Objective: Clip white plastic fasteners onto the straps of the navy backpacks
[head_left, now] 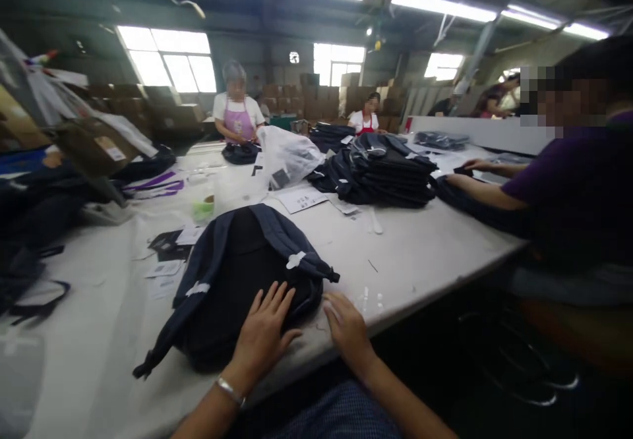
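Observation:
A dark navy backpack (242, 267) lies on the white table in front of me, its back panel and shoulder straps facing up. White pieces are wrapped round both straps. My left hand (267, 323) rests flat on the backpack's lower right part, fingers spread, holding nothing. Close to the backpack's right edge, my right hand (346, 327) has its fingers curled and pressed together; what they hold, if anything, is too small to make out. A thin thread lies on the table between the two hands.
Printed tags (165, 267) lie left of the backpack. Behind it are a tape roll (202, 208), a white plastic bag (289, 155) and a stack of backpacks (380, 169). A co-worker in purple (568, 182) handles dark fabric at right. Two more people work across the table.

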Demonstrator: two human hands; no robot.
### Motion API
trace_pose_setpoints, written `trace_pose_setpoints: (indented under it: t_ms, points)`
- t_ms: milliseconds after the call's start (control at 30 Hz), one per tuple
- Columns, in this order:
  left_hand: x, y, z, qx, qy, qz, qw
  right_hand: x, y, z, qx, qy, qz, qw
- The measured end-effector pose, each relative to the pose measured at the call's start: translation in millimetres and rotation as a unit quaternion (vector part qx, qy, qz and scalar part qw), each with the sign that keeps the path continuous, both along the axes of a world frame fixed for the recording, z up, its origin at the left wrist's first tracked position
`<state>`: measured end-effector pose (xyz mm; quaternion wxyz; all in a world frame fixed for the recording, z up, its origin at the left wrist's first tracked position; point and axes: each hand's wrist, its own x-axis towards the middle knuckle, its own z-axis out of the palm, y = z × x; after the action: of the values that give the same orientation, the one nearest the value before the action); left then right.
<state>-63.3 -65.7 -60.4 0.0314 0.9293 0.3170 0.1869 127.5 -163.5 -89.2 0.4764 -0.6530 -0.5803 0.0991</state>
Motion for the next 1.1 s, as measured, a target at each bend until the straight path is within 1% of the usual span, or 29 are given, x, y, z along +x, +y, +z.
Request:
trace_pose_setpoints:
  t_ms: [33, 67, 133, 233, 300, 433, 467, 567, 633, 700, 800, 967, 1100]
  points:
    - [10, 1, -1.4, 0.005, 0.007, 0.005, 1.0, 9, 2, -4.6, -0.009, 0.025, -0.033, 0.999]
    - [18, 3, -2.1, 0.002, 0.007, 0.013, 1.0, 15, 6, -8.2, -0.021, 0.051, -0.05, 0.997]
    - [26, 10, -1.7, -0.029, -0.01, 0.037, 0.999, 18, 16, -10.8, -0.042, 0.104, -0.055, 0.992]
    - [22, 22, 4.5, -0.111, -0.061, 0.078, 0.989, 10, 33, -4.1, -0.054, 0.163, -0.043, 0.984]
    - [15, 26, 10.4, -0.155, -0.093, 0.091, 0.979, 4, 45, 3.4, -0.052, 0.188, -0.039, 0.98]
    - [10, 26, 18.6, -0.189, -0.12, 0.102, 0.969, 2, 62, 13.4, -0.028, 0.188, -0.052, 0.98]
    - [10, 26, 19.6, -0.191, -0.119, 0.105, 0.969, 4, 63, 14.2, -0.02, 0.176, -0.044, 0.983]
    - [14, 22, 20.5, -0.188, -0.112, 0.108, 0.97, 13, 62, 13.3, 0.005, 0.144, 0.017, 0.989]
    - [17, 19, 19.2, -0.178, -0.107, 0.108, 0.972, 17, 60, 10.8, -0.001, 0.142, 0.029, 0.989]
    - [20, 14, 16.6, -0.165, -0.102, 0.114, 0.974, 18, 59, 7.6, -0.033, 0.145, -0.006, 0.989]
    - [23, 9, 12.1, -0.143, -0.097, 0.132, 0.976, 13, 60, 1.9, -0.072, 0.117, -0.061, 0.989]
    - [27, 6, 6.4, -0.123, -0.097, 0.126, 0.98, 5, 63, -7.7, -0.045, 0.073, -0.08, 0.993]
    - [32, 1, 0.1, -0.096, -0.086, 0.12, 0.984, 6, 61, -9.6, -0.037, 0.062, -0.085, 0.994]
